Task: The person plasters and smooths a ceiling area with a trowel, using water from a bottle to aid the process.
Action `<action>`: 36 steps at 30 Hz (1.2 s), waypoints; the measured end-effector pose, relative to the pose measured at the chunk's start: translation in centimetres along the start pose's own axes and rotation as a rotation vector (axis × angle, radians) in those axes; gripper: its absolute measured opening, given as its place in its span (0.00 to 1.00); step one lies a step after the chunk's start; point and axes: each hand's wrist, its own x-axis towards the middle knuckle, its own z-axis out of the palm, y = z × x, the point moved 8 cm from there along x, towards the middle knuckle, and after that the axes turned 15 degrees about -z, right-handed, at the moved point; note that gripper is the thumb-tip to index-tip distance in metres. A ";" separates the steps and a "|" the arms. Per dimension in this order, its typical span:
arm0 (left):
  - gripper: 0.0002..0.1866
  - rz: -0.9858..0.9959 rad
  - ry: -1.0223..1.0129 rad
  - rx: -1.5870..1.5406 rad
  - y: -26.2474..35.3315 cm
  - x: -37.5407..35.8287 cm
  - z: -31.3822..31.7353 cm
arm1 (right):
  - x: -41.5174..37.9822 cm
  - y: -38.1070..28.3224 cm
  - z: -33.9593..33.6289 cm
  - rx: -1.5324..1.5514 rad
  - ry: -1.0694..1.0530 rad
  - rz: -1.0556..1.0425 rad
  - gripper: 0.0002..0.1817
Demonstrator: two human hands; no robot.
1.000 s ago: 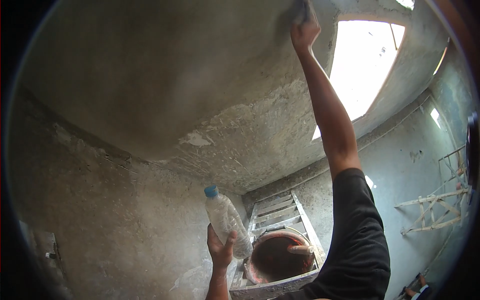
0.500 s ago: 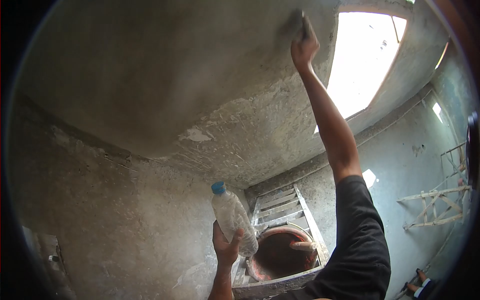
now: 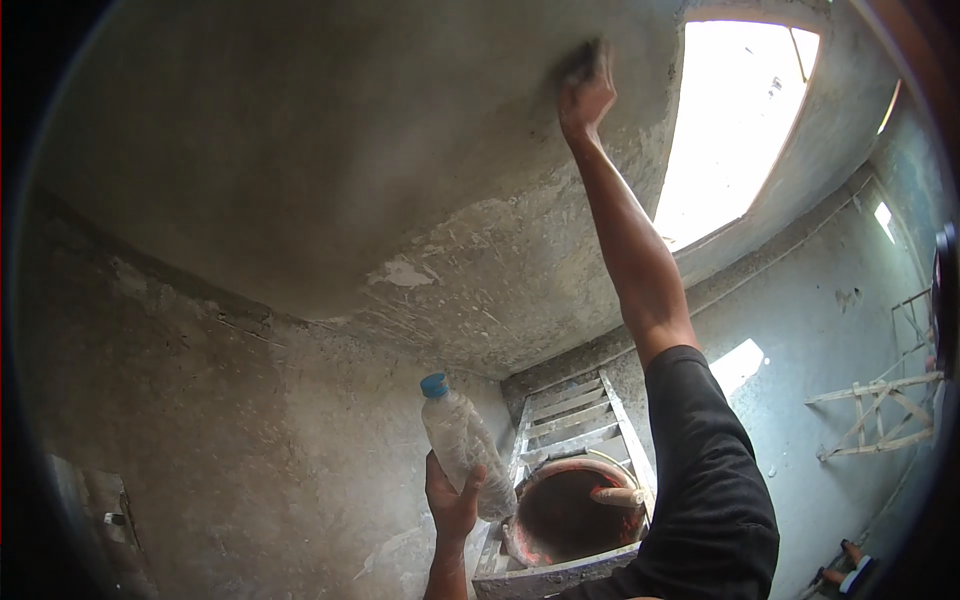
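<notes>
My left hand is closed around the lower part of a clear, scuffed plastic bottle. The bottle tilts a little to the left, with its blue cap on. Raised high, my right hand is closed on a dark, flat-looking hand tool held against the grey plastered surface. Blur and my fingers hide most of that tool, so its exact kind cannot be made out. Rough, patchy plaster lies below the smoother area.
Below me, a round mortar tub with a wooden-handled tool sits by a ladder-like wooden frame. A bright window opening is at upper right. Trestle scaffolding stands at right; another person's feet show at lower right.
My right hand and its tool have moved left and slightly down across the plaster. The left hand keeps hold of the bottle. The view has shifted slightly.
</notes>
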 end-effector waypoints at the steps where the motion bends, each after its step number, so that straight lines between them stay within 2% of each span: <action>1: 0.29 -0.004 0.000 0.007 0.1 -0.1 -0.2 | 0.5 -2.3 0.9 0.035 -0.034 -0.073 0.30; 3: 0.29 -0.003 0.001 0.002 0.5 0.0 -0.1 | 1.2 -4.5 1.9 0.070 -0.066 -0.152 0.28; 5: 0.29 -0.003 -0.007 0.001 0.1 0.1 -0.2 | 1.0 -7.0 2.7 0.070 -0.180 -0.396 0.29; 6: 0.29 0.003 -0.009 -0.005 0.0 0.0 -0.3 | 0.8 -6.3 2.3 0.072 -0.181 -0.394 0.29; 8: 0.29 0.015 0.004 -0.015 0.1 -0.3 -0.6 | 0.7 -2.2 1.1 0.098 -0.156 -0.089 0.30; 12: 0.29 -0.025 0.012 -0.040 -0.2 -0.5 -0.9 | 0.2 -2.4 0.7 0.041 -0.111 -0.145 0.29; 14: 0.29 -0.021 0.009 -0.019 0.1 -0.5 -0.6 | -0.3 -4.4 2.1 0.099 -0.258 -0.309 0.28; 18: 0.29 -0.018 0.023 -0.034 0.0 -0.7 -0.9 | 0.6 -3.3 1.8 0.088 -0.212 -0.333 0.31; 20: 0.29 -0.015 0.028 -0.034 -0.5 -0.7 -1.3 | 0.8 -2.5 1.0 0.017 -0.075 -0.212 0.33; 21: 0.29 -0.008 0.033 -0.033 -0.6 -0.7 -1.4 | 0.5 -2.6 0.8 0.018 -0.075 -0.215 0.33; 23: 0.29 -0.010 0.029 -0.041 -0.4 -0.7 -0.9 | -0.9 -4.6 1.3 0.124 -0.262 -0.386 0.34; 24: 0.28 -0.015 0.026 -0.043 -0.3 -0.8 -0.9 | -1.7 -4.4 0.4 0.123 -0.261 -0.385 0.34; 26: 0.28 0.001 0.022 -0.031 -0.3 -0.8 -0.9 | -2.9 -4.2 0.1 0.119 -0.528 -0.448 0.34; 27: 0.28 0.014 0.021 -0.021 -0.3 -0.9 -0.8 | -2.2 -4.0 -0.1 0.119 -0.527 -0.453 0.34; 29: 0.28 0.006 0.014 -0.028 -0.5 -0.8 -0.7 | 0.6 -2.2 -2.0 0.167 -0.270 -0.269 0.35; 32: 0.28 -0.006 0.007 -0.009 -0.5 -0.8 -0.5 | 4.9 -3.2 -1.6 0.167 -0.160 -0.276 0.34; 36: 0.28 -0.021 -0.007 -0.016 -0.8 -0.6 0.0 | 1.5 -2.8 0.5 -0.028 -0.225 -0.432 0.34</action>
